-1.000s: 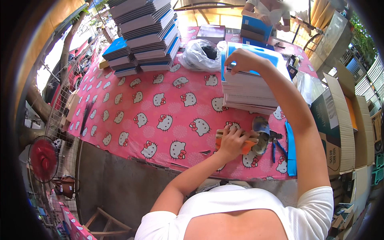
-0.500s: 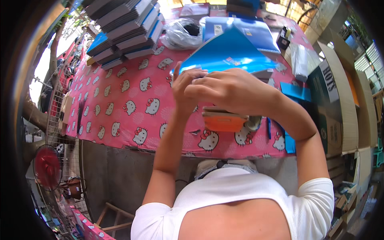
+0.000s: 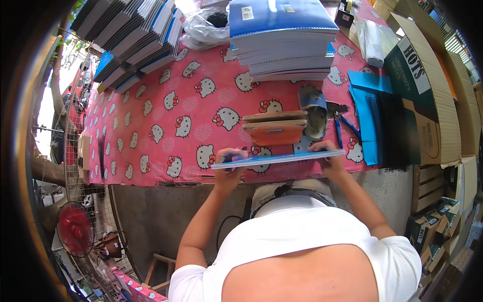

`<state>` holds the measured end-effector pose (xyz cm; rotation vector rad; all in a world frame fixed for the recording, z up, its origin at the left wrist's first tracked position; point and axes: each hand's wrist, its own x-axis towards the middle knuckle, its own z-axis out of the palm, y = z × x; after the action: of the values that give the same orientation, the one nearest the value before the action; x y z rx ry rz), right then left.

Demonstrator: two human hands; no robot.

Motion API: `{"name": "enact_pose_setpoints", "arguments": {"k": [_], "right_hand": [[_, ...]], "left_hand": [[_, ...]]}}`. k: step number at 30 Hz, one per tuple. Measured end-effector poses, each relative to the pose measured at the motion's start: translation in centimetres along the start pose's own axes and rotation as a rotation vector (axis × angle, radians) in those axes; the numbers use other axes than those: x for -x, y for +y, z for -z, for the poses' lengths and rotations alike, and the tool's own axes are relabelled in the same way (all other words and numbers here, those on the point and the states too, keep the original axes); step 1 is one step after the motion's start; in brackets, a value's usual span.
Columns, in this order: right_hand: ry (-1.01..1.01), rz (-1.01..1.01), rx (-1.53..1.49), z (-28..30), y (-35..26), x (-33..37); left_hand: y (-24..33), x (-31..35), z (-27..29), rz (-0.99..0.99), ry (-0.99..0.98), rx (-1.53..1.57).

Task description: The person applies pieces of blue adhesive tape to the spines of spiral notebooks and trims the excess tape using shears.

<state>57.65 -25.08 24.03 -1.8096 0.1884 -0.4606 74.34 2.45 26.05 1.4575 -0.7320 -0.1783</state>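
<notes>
Near the table's front edge I hold a thin blue spiral notebook, seen almost edge-on and standing up from the table. My left hand is closed on its left end and my right hand on its right end. Just beyond it lies an orange block with worn wooden edges. Beside that block sits a blue and grey rounded object whose kind I cannot tell. Blue-handled pliers lie to its right. A tall stack of blue spiral notebooks stands farther back in the middle.
The pink cartoon-print tablecloth covers the table. Stacks of dark-edged notebooks stand at the far left, near a clear plastic bag. At right are blue sheets, a black bristly bundle and a large open carton.
The notebook has come down from over the far stack toward me and turned edge-on. My hands, close together before, now grip its two ends. The view has tilted and shifted.
</notes>
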Motion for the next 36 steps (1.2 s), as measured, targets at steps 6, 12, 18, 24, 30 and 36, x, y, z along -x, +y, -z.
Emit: {"name": "enact_pose_setpoints", "arguments": {"k": [6,12,18,24,30,36], "right_hand": [[0.129,0.05,-0.32,1.5,-2.1,-4.8],[0.233,0.133,0.222,1.2,-0.4,-8.8],[0.255,-0.014,0.299,-2.9,2.6,-5.2],[0.077,0.042,0.422,-0.9,0.0,-4.5],[0.451,-0.106,0.876,5.5,3.1,-8.9],[0.195,-0.068,0.942,6.0,4.4,-12.0]], "left_hand": [[1.7,-5.0,-0.6,-0.152,-0.006,0.11],[7.3,-12.8,-0.2,0.151,0.009,-0.524],[11.2,-10.0,-4.9,-0.502,0.297,-0.716],[9.9,-10.1,-10.0,-0.419,-0.436,-1.11],[8.3,-11.1,-11.1,-0.483,-0.314,-0.773],[8.3,-12.0,-12.0,-0.449,-0.21,-0.795]]}}
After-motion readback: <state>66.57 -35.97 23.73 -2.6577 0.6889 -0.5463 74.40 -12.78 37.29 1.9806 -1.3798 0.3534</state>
